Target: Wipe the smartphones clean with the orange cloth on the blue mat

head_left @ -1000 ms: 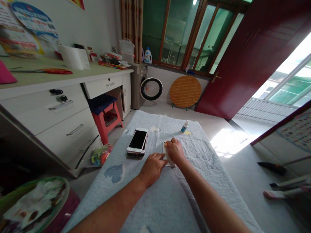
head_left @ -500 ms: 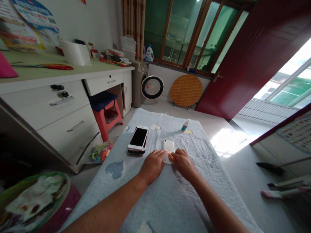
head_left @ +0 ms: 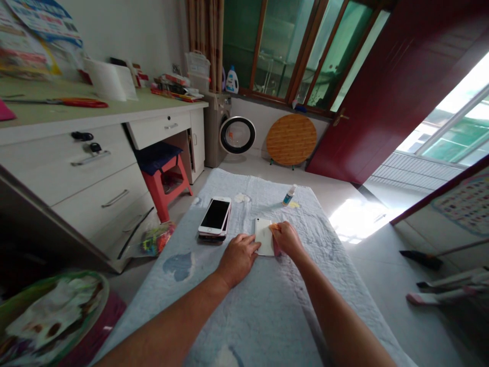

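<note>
A white smartphone (head_left: 263,237) lies face down on the blue cloth cover (head_left: 252,306). My left hand (head_left: 237,257) grips its left edge, with fingertips and thumb against the phone. Pinched in my right hand (head_left: 287,238) is a small orange cloth (head_left: 273,227), which touches the phone's upper right edge; most of the cloth is hidden by my fingers. To the left is a stack of phones, a white one with a black screen (head_left: 215,215) on top. A small spray bottle (head_left: 289,195) stands beyond my right hand.
A waste bin (head_left: 109,311) full of used tissues stands at the lower left. Along the left wall runs a desk (head_left: 160,114) with a red stool (head_left: 162,188) under it. A washing machine (head_left: 216,127), a round wooden tabletop (head_left: 291,139) and a red door (head_left: 367,92) are farther back.
My right hand has moved the orange cloth up and right, from the phone's lower back to its upper right edge. My left fingers have drawn back toward the left edge.
</note>
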The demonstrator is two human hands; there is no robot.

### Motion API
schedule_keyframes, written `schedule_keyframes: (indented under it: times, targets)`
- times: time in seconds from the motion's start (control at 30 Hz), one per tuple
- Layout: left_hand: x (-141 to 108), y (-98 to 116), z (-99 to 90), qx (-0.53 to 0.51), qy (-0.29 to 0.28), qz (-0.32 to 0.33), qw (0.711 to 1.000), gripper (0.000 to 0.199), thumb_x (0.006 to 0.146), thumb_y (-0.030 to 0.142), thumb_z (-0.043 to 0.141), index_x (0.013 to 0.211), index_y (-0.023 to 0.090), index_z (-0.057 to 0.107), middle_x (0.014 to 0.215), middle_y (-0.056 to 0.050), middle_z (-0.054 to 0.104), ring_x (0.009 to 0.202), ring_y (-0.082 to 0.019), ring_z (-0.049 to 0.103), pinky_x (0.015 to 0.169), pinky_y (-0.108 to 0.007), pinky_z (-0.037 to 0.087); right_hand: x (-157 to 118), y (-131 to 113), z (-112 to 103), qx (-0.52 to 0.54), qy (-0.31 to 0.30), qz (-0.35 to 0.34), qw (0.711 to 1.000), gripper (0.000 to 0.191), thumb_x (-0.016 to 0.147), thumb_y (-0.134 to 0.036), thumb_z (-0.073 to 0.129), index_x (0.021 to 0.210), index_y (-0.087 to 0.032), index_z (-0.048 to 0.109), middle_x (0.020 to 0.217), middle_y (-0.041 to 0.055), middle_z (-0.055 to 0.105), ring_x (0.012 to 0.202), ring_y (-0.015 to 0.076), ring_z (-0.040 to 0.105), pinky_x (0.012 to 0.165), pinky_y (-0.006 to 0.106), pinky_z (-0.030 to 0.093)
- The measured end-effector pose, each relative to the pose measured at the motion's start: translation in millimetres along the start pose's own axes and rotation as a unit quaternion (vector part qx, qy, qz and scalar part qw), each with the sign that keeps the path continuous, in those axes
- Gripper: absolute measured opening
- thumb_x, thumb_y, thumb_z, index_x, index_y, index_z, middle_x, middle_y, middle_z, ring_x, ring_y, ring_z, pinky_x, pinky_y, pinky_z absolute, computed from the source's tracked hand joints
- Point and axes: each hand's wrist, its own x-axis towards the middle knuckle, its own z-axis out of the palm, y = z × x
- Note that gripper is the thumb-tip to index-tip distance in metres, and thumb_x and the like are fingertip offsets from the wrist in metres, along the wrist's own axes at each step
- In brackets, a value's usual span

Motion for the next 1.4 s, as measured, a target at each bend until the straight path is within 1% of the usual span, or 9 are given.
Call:
schedule_keyframes:
  times: [0.2, 0.4, 0.57, 0.67, 0.83, 0.97, 1.2, 1.3, 1.4]
  targets:
    - [1, 0, 1.5, 0.012, -0.002, -0.002, 1.0, 0.025, 0.086, 0.019, 0.06, 0.11, 0.023, 0.066, 0.123, -0.005, 0.062, 0.11, -0.022, 0.052, 0.097, -0.037, 0.042, -36, -1, -9, 0.055, -0.038, -0.001, 0.998, 0.037, 0.087, -0.03, 0.045, 0.058, -0.014, 0.061, 0.058, 0.0024, 0.056, 0.056, 0.0107, 0.046, 0.052, 0.023, 0.025]
    - [-1, 0, 3.4, 0.023, -0.001, 0.0, 1.0, 0.026, 0.085, 0.019, 0.061, 0.111, 0.022, 0.065, 0.125, -0.005, 0.061, 0.109, -0.023, 0.052, 0.097, -0.037, 0.043, -62, 1, -9, 0.087, -0.036, -0.012, 0.996, 0.037, 0.088, -0.034, 0.045, 0.061, -0.014, 0.061, 0.063, 0.0029, 0.058, 0.058, 0.0109, 0.048, 0.054, 0.022, 0.028]
    - [-1, 1, 2.8, 0.018, -0.004, -0.001, 1.0, 0.028, 0.085, 0.018, 0.061, 0.113, 0.023, 0.064, 0.125, -0.006, 0.061, 0.111, -0.023, 0.052, 0.098, -0.038, 0.042, -81, -5, -17, 0.071, -0.029, -0.035, 0.996, 0.032, 0.089, -0.028, 0.048, 0.065, -0.014, 0.062, 0.068, 0.0036, 0.057, 0.062, 0.0119, 0.05, 0.059, 0.023, 0.032]
    - [-2, 1, 1.7, 0.01, -0.004, -0.001, 1.0, 0.029, 0.085, 0.019, 0.061, 0.114, 0.023, 0.065, 0.127, -0.006, 0.06, 0.113, -0.023, 0.052, 0.099, -0.039, 0.042, -89, -12, -28, 0.069, -0.057, -0.078, 0.993, 0.023, 0.088, -0.02, 0.049, 0.072, -0.015, 0.066, 0.076, 0.0038, 0.058, 0.071, 0.0129, 0.053, 0.065, 0.023, 0.035]
    - [1, -6, 5.4, -0.018, 0.017, -0.007, 1.0, 0.028, 0.088, 0.016, 0.054, 0.111, 0.024, 0.068, 0.136, -0.006, 0.054, 0.117, -0.022, 0.052, 0.101, -0.039, 0.042, -88, -19, -33, 0.016, -0.064, -0.11, 0.992, 0.02, 0.084, -0.008, 0.05, 0.083, -0.017, 0.068, 0.087, 0.0049, 0.058, 0.084, 0.0148, 0.053, 0.075, 0.023, 0.037]
    - [3, -13, 11.7, -0.053, 0.014, -0.005, 0.998, 0.033, 0.088, 0.01, 0.052, 0.113, 0.026, 0.068, 0.128, -0.002, 0.062, 0.113, -0.02, 0.054, 0.101, -0.036, 0.043, -81, -21, -23, -0.033, -0.065, -0.128, 0.989, 0.017, 0.083, -0.007, 0.052, 0.085, -0.016, 0.066, 0.092, 0.0058, 0.06, 0.089, 0.0165, 0.052, 0.078, 0.024, 0.037]
    - [3, -11, 7.1, -0.052, -0.01, -0.008, 0.999, 0.035, 0.09, 0.012, 0.05, 0.117, 0.029, 0.065, 0.129, -0.002, 0.061, 0.114, -0.02, 0.053, 0.101, -0.037, 0.042, -71, -39, -7, -0.097, -0.052, -0.176, 0.978, 0.009, 0.086, -0.017, 0.055, 0.084, -0.017, 0.064, 0.088, 0.0054, 0.061, 0.083, 0.0174, 0.052, 0.076, 0.028, 0.033]
    - [3, -9, 4.0, -0.046, -0.011, -0.003, 0.999, 0.035, 0.09, 0.013, 0.051, 0.117, 0.03, 0.066, 0.129, -0.002, 0.061, 0.113, -0.02, 0.054, 0.1, -0.037, 0.042, -70, -43, -6, -0.103, -0.046, -0.189, 0.976, 0.008, 0.087, -0.021, 0.056, 0.086, -0.017, 0.063, 0.088, 0.0049, 0.061, 0.083, 0.0176, 0.052, 0.076, 0.028, 0.032]
    - [3, -10, 5.6, -0.047, -0.007, -0.006, 0.999, 0.035, 0.088, 0.013, 0.052, 0.116, 0.029, 0.067, 0.129, -0.002, 0.061, 0.114, -0.021, 0.053, 0.1, -0.037, 0.043, -73, -37, -10, -0.106, -0.049, -0.179, 0.977, 0.007, 0.086, -0.02, 0.056, 0.084, -0.017, 0.062, 0.088, 0.0048, 0.061, 0.083, 0.0172, 0.052, 0.074, 0.027, 0.032]
